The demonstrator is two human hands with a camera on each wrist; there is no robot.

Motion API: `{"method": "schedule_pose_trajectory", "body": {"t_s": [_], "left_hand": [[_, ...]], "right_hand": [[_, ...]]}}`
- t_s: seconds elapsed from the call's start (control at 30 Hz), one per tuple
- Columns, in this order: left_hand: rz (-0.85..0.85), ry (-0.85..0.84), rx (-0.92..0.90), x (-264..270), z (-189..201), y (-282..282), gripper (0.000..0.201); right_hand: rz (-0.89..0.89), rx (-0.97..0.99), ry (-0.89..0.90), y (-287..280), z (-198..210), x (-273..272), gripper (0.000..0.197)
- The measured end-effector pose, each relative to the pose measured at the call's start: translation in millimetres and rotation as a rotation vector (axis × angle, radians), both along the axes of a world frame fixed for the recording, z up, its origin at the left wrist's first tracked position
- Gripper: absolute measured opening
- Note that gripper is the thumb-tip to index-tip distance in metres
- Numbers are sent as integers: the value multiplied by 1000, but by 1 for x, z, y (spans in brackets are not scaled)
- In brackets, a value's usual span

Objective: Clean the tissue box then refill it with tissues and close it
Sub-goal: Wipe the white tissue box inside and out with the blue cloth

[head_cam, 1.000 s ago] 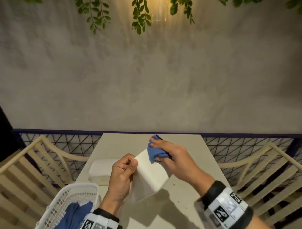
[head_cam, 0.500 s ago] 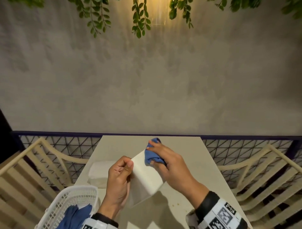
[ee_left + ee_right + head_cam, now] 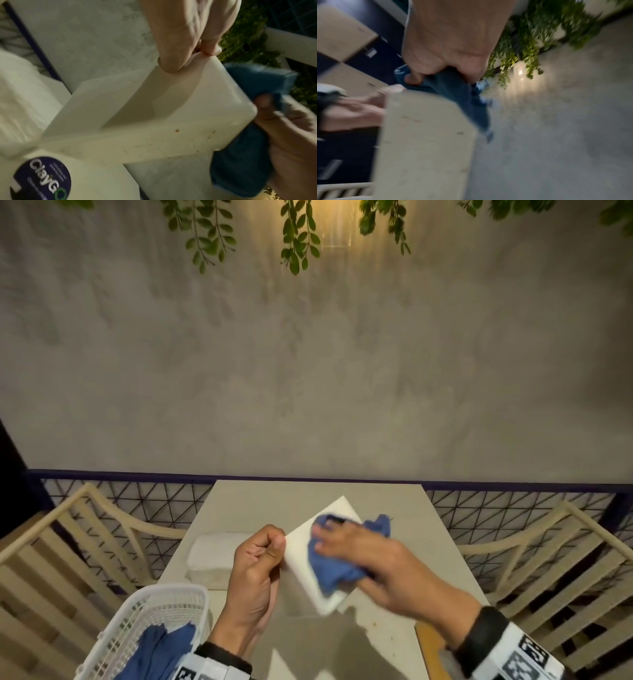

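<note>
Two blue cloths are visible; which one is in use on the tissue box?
The blue cloth under the right hand, pressed against the tissue box. The other blue cloth lies in the white basket.

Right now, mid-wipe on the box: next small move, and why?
Probably turn the tissue box in the left hand so the right hand can drag the blue cloth over the speckled side; the left wrist view shows brown specks there, beside the cloth.

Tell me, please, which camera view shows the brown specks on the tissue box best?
The left wrist view: the tissue box fills it, and its specks are sharp. The right wrist view shows only blurred marks on the box. In the head view the box looks plain white.
</note>
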State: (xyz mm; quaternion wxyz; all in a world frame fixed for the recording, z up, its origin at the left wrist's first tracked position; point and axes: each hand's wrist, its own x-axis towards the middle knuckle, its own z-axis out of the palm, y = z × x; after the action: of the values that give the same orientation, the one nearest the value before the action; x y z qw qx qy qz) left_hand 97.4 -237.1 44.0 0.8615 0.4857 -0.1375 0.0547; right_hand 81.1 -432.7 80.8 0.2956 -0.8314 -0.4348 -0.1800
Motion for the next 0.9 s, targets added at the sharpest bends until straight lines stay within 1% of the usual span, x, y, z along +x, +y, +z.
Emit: {"method": "schedule_pose_trajectory", "body": {"t_s": [0.03, 0.07, 0.1, 0.13, 0.17, 0.2, 0.23, 0.27, 0.33, 0.37, 0.4, 0.43, 0.5, 0.53, 0.6, 0.63, 0.67, 0.73, 0.77, 0.8, 0.9], "left_hand": [[6, 2, 10, 0, 0, -2, 45], [17, 8, 17, 1, 0, -4, 45], [31, 12, 20, 1, 1, -5, 45], [42, 16, 21, 2, -1, -4, 45], [40, 11, 25, 2, -1, -3, 44], [24, 6, 30, 2, -1, -2, 44], [-2, 4, 35, 1, 0, -2, 44], [-23, 7, 47, -1, 1, -2, 45], [-18, 8, 71, -2, 1, -5, 46], [-6, 9, 70, -1, 1, -7, 46], [-1, 11, 64, -2, 1, -8, 47], [-5, 7, 61, -1, 0, -8, 47], [-17, -11, 84, -3, -1, -9, 46], [-17, -15, 101, -5, 0, -10, 47], [4, -18, 129, -6, 1, -12, 47], [21, -26, 138, -5, 2, -13, 47], [36, -35, 136, -5, 4, -14, 47], [23, -61, 123, -6, 7, -15, 46], [7, -71, 123, -6, 8, -13, 46], [-5, -72, 127, -6, 8, -11, 46], [-16, -75, 128, -7, 10, -7, 47]], "right_hand": [[-118, 108, 38, -2, 2, 4, 39], [-207, 173, 51, 3, 3, 5, 41], [-220, 180, 35, 11, 3, 3, 43], [-151, 121, 14, 19, 1, -2, 42], [-45, 25, -17, 23, -3, -11, 40], [41, -58, -44, 18, -6, -14, 38], [76, -89, -44, 8, -5, -11, 36], [25, -38, -22, -2, -4, -3, 37], [-179, 164, 66, -9, -1, 5, 40], [-222, 197, 56, -4, -1, 3, 41], [-183, 172, 16, 5, -3, -2, 42], [-93, 106, -16, 15, -7, -9, 41], [25, -2, -58, 17, -9, -13, 40], [0, 9, -48, 12, -6, -6, 42], [-167, 173, 33, 5, -1, 3, 44], [-222, 215, 34, 7, 0, 4, 44], [-217, 218, 2, 15, 0, 0, 44], [-103, 155, -64, 28, -4, -9, 42], [-65, 122, -67, 27, -4, -9, 41], [-70, 112, -42, 21, 0, -5, 40], [-233, 159, 143, -5, 9, 11, 33]]}}
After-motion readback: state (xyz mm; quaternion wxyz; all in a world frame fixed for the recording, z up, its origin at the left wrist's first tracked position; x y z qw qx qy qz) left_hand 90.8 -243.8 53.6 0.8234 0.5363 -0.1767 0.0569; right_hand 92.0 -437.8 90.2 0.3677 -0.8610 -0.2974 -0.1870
